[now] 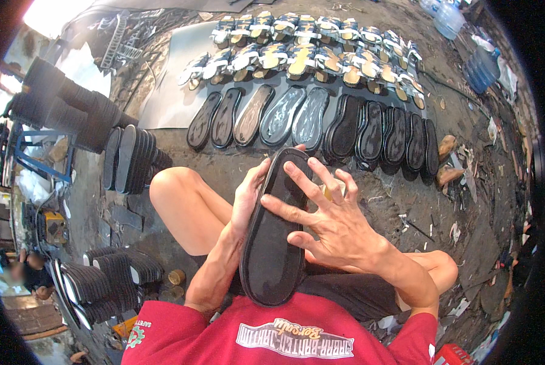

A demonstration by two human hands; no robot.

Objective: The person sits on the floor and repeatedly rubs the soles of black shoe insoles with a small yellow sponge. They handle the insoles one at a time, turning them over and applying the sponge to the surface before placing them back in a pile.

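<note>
A long black shoe sole [273, 243] with a raised rim stands tilted in front of my red shirt, its lower end close to my belly. My left hand [246, 198] grips its left edge near the upper end, the fingers partly hidden behind it. Over the right side of the sole, my right hand [336, 234] is spread, with fingertips at its upper face and the thumb lower down at the right edge. Just beyond lies a row of dark soles [204, 120]; two of them, including this shiny sole [310, 117], look coated with something wet or glossy.
Rows of strapped sandals [300, 59] stand on a grey sheet [163, 112] at the back. Stacked soles [132, 161] rise at the left, with more sole stacks [117, 274] lower down. Scraps litter the right-hand ground near a blue water jug [482, 70]. A person [32, 277] is far left.
</note>
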